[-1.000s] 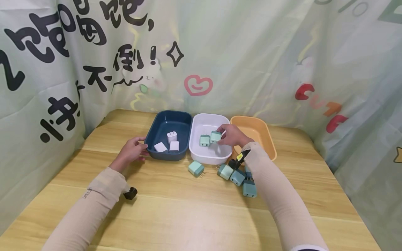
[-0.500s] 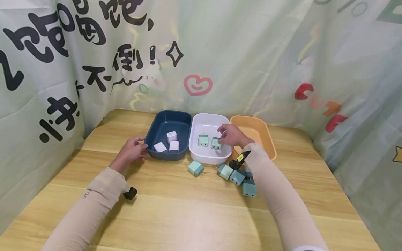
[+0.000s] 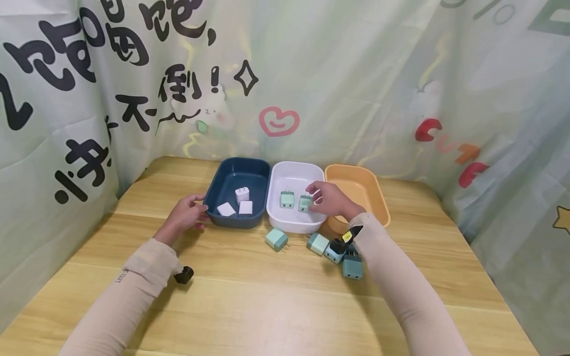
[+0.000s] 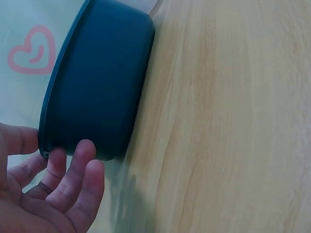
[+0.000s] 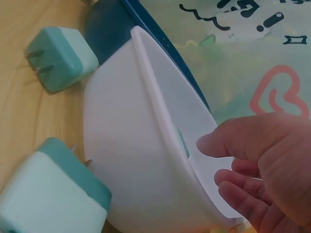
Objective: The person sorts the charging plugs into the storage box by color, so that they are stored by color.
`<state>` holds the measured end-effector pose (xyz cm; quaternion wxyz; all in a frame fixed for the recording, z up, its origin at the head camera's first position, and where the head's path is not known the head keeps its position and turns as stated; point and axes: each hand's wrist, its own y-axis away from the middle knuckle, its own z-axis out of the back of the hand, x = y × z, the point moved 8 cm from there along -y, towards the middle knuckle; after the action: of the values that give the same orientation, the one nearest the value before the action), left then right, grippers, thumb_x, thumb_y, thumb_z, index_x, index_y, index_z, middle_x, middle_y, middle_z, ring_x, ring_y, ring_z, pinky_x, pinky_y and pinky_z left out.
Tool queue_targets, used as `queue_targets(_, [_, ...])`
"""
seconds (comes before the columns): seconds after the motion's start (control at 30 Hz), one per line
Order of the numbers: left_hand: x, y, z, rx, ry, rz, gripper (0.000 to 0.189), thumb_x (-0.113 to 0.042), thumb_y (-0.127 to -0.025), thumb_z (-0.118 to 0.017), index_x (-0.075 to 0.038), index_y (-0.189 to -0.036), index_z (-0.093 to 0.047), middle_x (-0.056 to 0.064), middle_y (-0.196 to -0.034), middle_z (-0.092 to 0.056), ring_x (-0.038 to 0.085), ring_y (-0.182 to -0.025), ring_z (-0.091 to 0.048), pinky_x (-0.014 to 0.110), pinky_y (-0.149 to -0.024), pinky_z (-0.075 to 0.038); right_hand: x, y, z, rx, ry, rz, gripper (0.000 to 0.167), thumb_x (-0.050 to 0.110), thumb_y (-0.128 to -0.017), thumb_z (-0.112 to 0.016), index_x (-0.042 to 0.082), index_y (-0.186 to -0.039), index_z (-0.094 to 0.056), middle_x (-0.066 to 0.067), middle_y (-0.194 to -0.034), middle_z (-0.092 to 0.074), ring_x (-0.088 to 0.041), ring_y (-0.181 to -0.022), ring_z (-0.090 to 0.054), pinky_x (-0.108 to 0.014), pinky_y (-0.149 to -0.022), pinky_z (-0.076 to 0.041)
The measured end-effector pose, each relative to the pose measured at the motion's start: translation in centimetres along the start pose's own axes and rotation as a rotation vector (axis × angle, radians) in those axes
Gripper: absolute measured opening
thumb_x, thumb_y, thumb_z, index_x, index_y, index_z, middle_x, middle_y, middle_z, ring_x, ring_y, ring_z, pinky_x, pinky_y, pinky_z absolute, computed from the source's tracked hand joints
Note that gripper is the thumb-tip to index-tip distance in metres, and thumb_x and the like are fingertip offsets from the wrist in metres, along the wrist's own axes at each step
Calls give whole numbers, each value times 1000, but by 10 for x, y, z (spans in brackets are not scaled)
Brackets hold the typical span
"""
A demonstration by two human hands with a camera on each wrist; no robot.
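In the head view my left hand (image 3: 184, 216) holds the left front edge of a dark blue tray (image 3: 215, 187). In the left wrist view, one digit meets the tray's rim while other fingertips (image 4: 87, 148) touch its outer wall. My right hand (image 3: 331, 199) hovers over the right side of a white tray (image 3: 296, 168), its thumb and fingers apart with nothing between them. Just beside its fingertips, a green two-prong charger plug (image 3: 305, 203) lies in that tray, partly covered by the hand. Another green plug (image 3: 287, 199) lies to its left.
Three white charger plugs (image 3: 242, 194) lie in the blue tray. An orange tray (image 3: 378, 195) stands at the right, partly behind the right hand. Before the trays are a green plug (image 3: 277, 239), a pale green one (image 3: 318, 244) and blue-green ones (image 3: 353, 268). A printed curtain (image 3: 356, 74) hangs behind.
The right hand has lowered a green plug into the white tray and let go of it; its fingers have now drawn slightly right. The left hand has stayed at the blue tray.
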<state>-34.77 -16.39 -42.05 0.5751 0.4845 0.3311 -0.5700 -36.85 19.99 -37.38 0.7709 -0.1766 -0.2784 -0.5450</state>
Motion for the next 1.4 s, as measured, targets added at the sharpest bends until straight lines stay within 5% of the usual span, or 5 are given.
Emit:
queue_targets(0.6, [2,-2,1,-1,0,13,50,-10,-102,-44,0,-149,-31,26,-119,-51,27,-86,-65,38,-69,-56,14,47,1,-4,27,19,49,10,-80,-79,-2,-122,-56,-14,-112,-60,-25,-97,-59,-41,-89,-51])
queue_targets(0.97, [2,-1,0,12,6,10,49,-9,-102,-44,1,-148,-32,25,-117,-51,28,-88,-65,38,-68,-56,21,76,-1,-46,50,201,46,7,-75,-80,-7,-114,-59,-19,-106,-62,-29,-90,-62,-43,-80,-54])
queue_targets(1.4, [4,-3,1,8,-6,23,50,-12,-102,-43,-2,-149,-31,25,-120,-51,28,-90,-64,37,-69,-56,16,99,-13,-6,111,217,47,12,-77,-80,-5,-116,-59,-14,-102,-64,-25,-91,-62,-37,-78,-54])
